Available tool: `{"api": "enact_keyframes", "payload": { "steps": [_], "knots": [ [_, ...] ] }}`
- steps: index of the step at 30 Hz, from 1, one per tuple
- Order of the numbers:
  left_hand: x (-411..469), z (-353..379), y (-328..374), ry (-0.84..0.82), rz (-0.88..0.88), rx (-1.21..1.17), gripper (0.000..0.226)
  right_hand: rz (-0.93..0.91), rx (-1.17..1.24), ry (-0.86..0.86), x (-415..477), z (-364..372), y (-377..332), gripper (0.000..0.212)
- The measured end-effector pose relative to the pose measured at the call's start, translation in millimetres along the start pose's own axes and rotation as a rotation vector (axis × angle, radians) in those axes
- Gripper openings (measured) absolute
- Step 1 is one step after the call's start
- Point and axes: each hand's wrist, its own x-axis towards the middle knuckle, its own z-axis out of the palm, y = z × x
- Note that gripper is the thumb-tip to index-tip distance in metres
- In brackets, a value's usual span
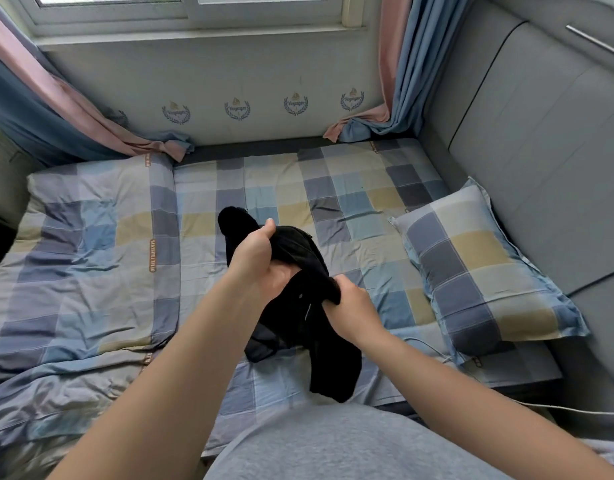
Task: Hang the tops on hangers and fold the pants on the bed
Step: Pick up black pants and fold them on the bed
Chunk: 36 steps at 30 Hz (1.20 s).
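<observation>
Both hands up over the middle of the bed (333, 202), both clamped on one bunched black garment (300, 317).
Left hand (255, 252): fingers curled into the upper part of the cloth, thumb sticking up. A rounded lump of fabric pokes out beyond it.
Right hand (352, 308): lower and nearer the person, gripping a fold at the garment's right edge.
The rest of the garment hangs down between the forearms, with two loose ends. Can't tell if they touch the sheet, or whether it's a top or pants.
Checked pillow (478, 271) to the right by the grey padded headboard (541, 116). Matching duvet (84, 265) folded on the left. Window (194, 12) beyond, pink-and-blue curtains (399, 81) pooling on the bed's far corners. White cable (575, 410) runs off the near right edge.
</observation>
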Motion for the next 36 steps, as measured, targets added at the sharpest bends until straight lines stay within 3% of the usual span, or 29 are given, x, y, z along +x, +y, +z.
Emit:
{"api": "enact_keyframes", "payload": {
  "steps": [1,7,11,13,16,19,20,22,24,26,32,36],
  "knots": [
    [0.3,-3.0,1.5,-0.001,-0.002,0.011,0.053,0.004,-0.007,0.031,3.1,-4.2,5.4,0.002],
    [-2.1,-28.5,4.8,0.029,-0.003,0.352,0.040,0.031,0.122,0.200,28.2,-54.3,18.5,0.005],
    [-13.8,-35.0,-2.2,-0.147,-0.119,0.875,0.048,-0.059,0.182,0.263,42.3,-86.9,6.2,0.012],
    [-14.7,-33.1,-7.7,-0.091,0.049,1.221,0.040,-0.113,0.213,0.218,48.2,-100.3,-4.9,0.017],
    [-11.7,-26.6,-14.7,-0.014,0.604,1.352,0.024,-0.191,0.176,0.152,54.3,-116.9,-22.3,0.021],
    [-14.3,-17.1,-14.4,0.099,1.051,1.501,0.041,-0.300,0.116,0.056,51.5,-127.6,-41.7,0.027],
    [-12.2,-14.6,-14.0,0.134,1.099,1.613,0.055,-0.334,0.106,0.031,49.7,-129.4,-48.2,0.030],
    [-5.4,-9.2,-14.3,0.156,0.991,1.827,0.066,-0.386,0.086,-0.004,46.8,-131.4,-59.7,0.030],
    [6.1,-9.1,-18.0,0.080,0.877,1.845,0.035,-0.424,0.045,-0.016,47.5,-130.8,-66.8,0.026],
    [16.4,-14.2,-19.6,0.053,0.869,1.745,0.007,-0.429,-0.042,0.001,51.0,-128.7,-67.0,0.023],
    [24.3,-27.4,2.8,0.186,0.808,1.590,0.035,-0.286,-0.552,-0.014,66.2,-103.9,-26.5,0.011],
    [29.1,-43.7,14.9,0.265,0.811,1.550,0.039,-0.135,-0.611,0.086,72.1,-80.8,6.3,0.010]
  ]
}}
